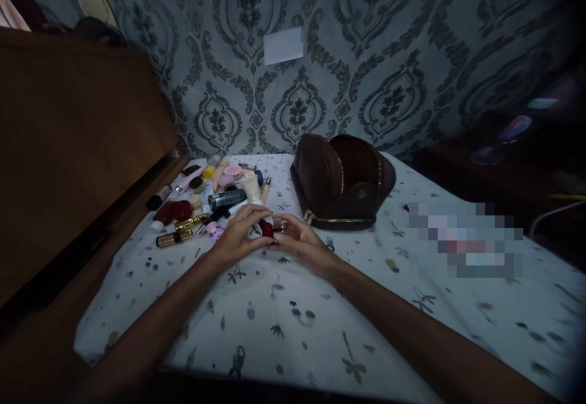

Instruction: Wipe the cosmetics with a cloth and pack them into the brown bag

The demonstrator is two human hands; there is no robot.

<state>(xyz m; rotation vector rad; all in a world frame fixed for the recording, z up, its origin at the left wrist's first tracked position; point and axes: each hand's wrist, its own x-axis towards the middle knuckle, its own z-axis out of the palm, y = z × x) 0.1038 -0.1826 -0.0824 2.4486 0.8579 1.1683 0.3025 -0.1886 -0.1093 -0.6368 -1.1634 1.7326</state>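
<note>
A small dark red item with a clear, shiny end (266,228) is held between my two hands over the patterned white cloth. My left hand (240,233) grips its red left part with thumb and fingers. On the other side, my right hand (304,242) has its fingers closed on the clear end. Just beyond my left hand lies a pile of cosmetics, with a dark green tube (227,199), a cream tube (251,188), a dark red container (182,210) and gold tubes (174,238). An open brown bag (320,175) stands behind my right hand.
A wooden cabinet (82,147) borders the cloth (274,331) on the left. Patterned wallpaper rises behind, with a white paper (284,46) on it. A pixelated patch covers something at the right. A pale cable (553,212) curves at the right edge.
</note>
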